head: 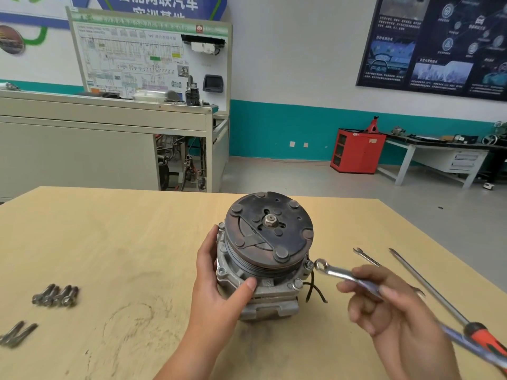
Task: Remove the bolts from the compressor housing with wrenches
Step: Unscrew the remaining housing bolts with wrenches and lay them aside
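The compressor (267, 259) stands upright mid-table, dark clutch plate on top, grey aluminium housing below. My left hand (219, 278) grips the housing's left side, thumb on the front flange. My right hand (384, 300) holds a shiny ring wrench (333, 271); its ring end hovers just right of a flange bolt (309, 264). Another bolt (298, 283) sits on the front right of the flange, one more (221, 270) on the left.
Several removed bolts (56, 296) lie at the left of the wooden table (109, 229), more long bolts (16, 334) near the left edge. An open-end wrench (366, 256) and an orange-handled screwdriver (444, 300) lie at the right. Black wires (315, 290) trail from the compressor.
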Demonstrator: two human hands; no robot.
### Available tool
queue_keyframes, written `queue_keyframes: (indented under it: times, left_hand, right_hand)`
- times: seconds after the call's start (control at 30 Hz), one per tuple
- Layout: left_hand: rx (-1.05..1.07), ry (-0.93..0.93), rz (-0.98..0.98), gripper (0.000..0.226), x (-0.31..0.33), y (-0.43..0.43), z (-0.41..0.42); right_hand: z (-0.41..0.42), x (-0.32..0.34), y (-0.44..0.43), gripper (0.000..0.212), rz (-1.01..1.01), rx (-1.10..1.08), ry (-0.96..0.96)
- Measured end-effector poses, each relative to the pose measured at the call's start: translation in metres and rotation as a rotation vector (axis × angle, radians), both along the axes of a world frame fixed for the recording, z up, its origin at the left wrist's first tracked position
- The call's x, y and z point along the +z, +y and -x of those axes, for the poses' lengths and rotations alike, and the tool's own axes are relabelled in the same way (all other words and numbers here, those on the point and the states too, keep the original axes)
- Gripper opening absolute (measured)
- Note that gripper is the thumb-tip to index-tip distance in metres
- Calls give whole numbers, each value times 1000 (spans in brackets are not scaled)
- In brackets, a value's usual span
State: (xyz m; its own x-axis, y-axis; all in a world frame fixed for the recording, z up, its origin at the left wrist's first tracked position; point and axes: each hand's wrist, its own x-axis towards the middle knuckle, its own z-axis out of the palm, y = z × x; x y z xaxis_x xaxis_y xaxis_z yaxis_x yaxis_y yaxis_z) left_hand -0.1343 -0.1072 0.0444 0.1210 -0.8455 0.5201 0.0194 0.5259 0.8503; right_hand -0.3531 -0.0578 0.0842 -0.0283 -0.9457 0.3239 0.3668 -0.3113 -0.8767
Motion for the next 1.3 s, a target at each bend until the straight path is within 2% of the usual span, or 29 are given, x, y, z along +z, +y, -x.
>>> queue_keyframes:
  times: [0.07,0.17,0.3,0.37,0.47,0.6,0.67,0.73,0.8,0.87,0.9,0.97,1.0,1.03,1.07,1.17,1.23,1.3]
  left_hand:
    - [-3,4,-2,87,0,0,0]
    - [-3,0,3,86,-1,0,0]
    - [7,-4,8,85,-2,-1,0]
    - [7,-3,8,85,-2,-1,0]
    - [4,1,7,84,-2,-2,0]
    - [6,-12,9,84,0,-2,-2]
    - [8,-23,10,84,1,-2,-3]
    - [9,-34,13,85,1,-1,-3]
    - [9,-44,13,85,1,-1,-4]
    - [14,-45,15,85,1,-1,-3]
    - [17,-45,13,84,1,-1,-3]
    - [17,-41,9,83,1,-1,-3]
    - [16,-40,11,82,1,-1,-2]
    - [16,-39,14,82,1,-1,-2]
    - [18,-38,14,82,2,-1,-2]
    - [22,-41,18,82,1,-2,-2]
    - [39,-57,27,82,0,0,-1]
    - [125,-103,67,80,2,4,3]
  right_hand:
    - [-12,-9,12,23,3,-136,52]
    - [-31,-15,27,32,-9,-186,132]
    - [-48,-13,31,30,58,-298,262]
    - [-46,-6,26,34,75,-285,282]
    - [-25,9,7,36,21,-102,290]
    - [-3,37,-44,23,-121,260,359]
    - [-6,44,-66,35,-192,419,321]
    - [-8,44,-79,36,-208,486,287]
    - [-5,41,-80,25,-141,511,204]
    - [0,32,-70,16,-102,552,-27]
    - [-1,26,-60,16,-107,521,-129]
    - [-4,9,-36,26,-82,286,-209]
    - [-11,1,-22,23,-34,126,-207]
    - [-18,-6,-9,11,22,0,-209]
    - [-24,-10,1,11,65,-99,-181]
    - [-39,-17,23,41,-40,-201,-57]
    - [-50,-18,34,31,-32,-208,39]
    - [-62,-19,40,34,-3,-241,162]
